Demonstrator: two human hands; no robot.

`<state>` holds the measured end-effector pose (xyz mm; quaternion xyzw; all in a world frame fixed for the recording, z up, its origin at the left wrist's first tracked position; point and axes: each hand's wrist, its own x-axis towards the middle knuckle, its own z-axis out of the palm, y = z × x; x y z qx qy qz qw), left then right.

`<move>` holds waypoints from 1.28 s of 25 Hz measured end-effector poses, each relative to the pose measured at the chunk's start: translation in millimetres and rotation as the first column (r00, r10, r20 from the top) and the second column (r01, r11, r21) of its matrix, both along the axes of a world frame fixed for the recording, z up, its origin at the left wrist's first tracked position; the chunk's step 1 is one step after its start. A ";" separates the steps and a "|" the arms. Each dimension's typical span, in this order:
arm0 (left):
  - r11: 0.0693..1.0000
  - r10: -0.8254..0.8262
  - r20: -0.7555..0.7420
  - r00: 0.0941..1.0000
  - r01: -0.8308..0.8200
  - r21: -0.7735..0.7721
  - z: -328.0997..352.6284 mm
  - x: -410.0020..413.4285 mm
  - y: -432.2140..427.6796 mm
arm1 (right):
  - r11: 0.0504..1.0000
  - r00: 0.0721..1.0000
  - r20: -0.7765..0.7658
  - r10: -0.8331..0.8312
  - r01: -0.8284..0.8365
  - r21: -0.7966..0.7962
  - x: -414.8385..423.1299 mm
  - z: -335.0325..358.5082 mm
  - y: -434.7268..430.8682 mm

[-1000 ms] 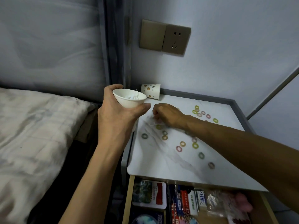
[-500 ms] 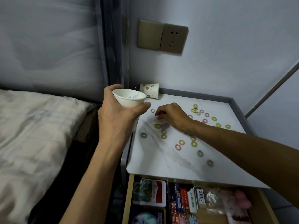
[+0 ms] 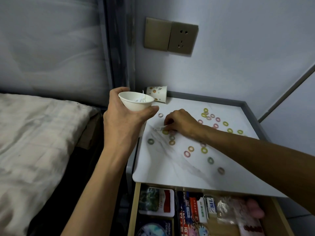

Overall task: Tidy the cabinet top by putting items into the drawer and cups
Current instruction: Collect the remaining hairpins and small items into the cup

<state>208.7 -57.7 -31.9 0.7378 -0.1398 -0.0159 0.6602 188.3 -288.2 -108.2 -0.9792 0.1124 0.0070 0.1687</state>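
The left hand point(image 3: 122, 123) grips a white cup point(image 3: 136, 104) at frame centre, with thin white pieces inside. The right hand point(image 3: 180, 123) pinches a small white item point(image 3: 159, 128) on the counter point(image 3: 170, 171), among scattered coloured rings point(image 3: 187, 153). A spotted cup point(image 3: 157, 95) lies tipped behind. The open drawer point(image 3: 134, 206) below holds boxes whose lettering is too blurred to read. The bed point(image 3: 34, 133) fills the left.
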 end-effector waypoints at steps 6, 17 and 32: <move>1.000 -0.004 -0.001 1.000 0.004 0.013 2.0 -2.2 -1.8 | 0.964 0.994 -0.108 -0.002 -0.027 -0.265 8.4 5.0 12.3; 0.999 -0.047 0.016 0.999 0.046 0.021 1.3 -6.6 -1.9 | 0.994 1.000 0.009 0.023 -0.022 -0.109 3.2 44.1 -7.7; 0.909 -0.378 0.060 0.924 0.358 0.215 -9.9 -79.7 -41.5 | 0.961 0.961 0.024 0.276 -0.275 -0.030 -111.5 149.1 47.8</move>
